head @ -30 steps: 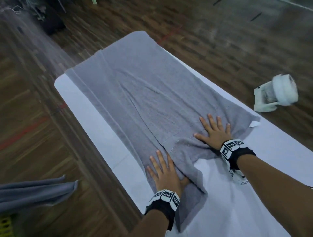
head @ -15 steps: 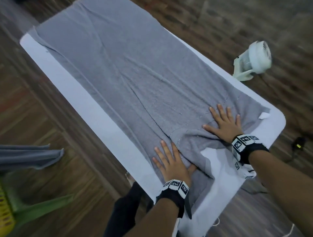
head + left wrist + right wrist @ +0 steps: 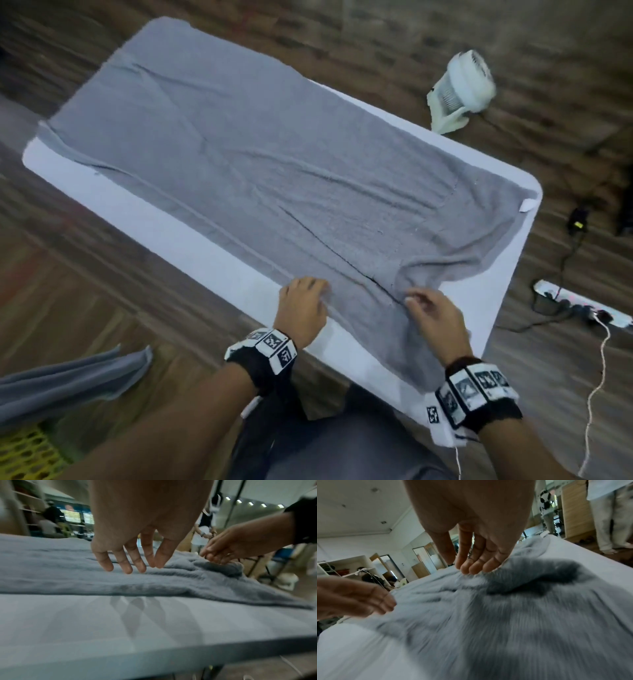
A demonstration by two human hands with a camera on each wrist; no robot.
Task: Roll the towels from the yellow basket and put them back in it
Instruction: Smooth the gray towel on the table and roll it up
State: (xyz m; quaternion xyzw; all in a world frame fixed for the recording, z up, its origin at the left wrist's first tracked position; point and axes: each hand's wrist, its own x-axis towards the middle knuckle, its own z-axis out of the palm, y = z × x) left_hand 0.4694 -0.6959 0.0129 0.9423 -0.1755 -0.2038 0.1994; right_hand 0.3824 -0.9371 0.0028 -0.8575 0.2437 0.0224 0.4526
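A large grey towel (image 3: 274,154) lies spread lengthwise over the white table (image 3: 137,219), its near right end rumpled into a raised fold. My left hand (image 3: 303,301) hovers at the towel's near left edge with the fingers hanging down, their tips at or just above the cloth (image 3: 51,568); it holds nothing. My right hand (image 3: 431,311) reaches to the raised fold, and its fingertips (image 3: 476,569) touch the cloth (image 3: 522,615) with the thumb apart. The yellow basket (image 3: 24,452) sits at the bottom left with another grey towel (image 3: 68,383) draped over it.
A white fan (image 3: 462,89) stands on the wooden floor beyond the table's far right side. A power strip (image 3: 575,301) with cables lies on the floor to the right. My legs are against the table's near end. People stand in the background of the wrist views.
Both hands lay flat, pressing the towel; now they are lifted and drawn back toward its near end with fingers bent down. The right hand moved left to the fold. The head view shifted.
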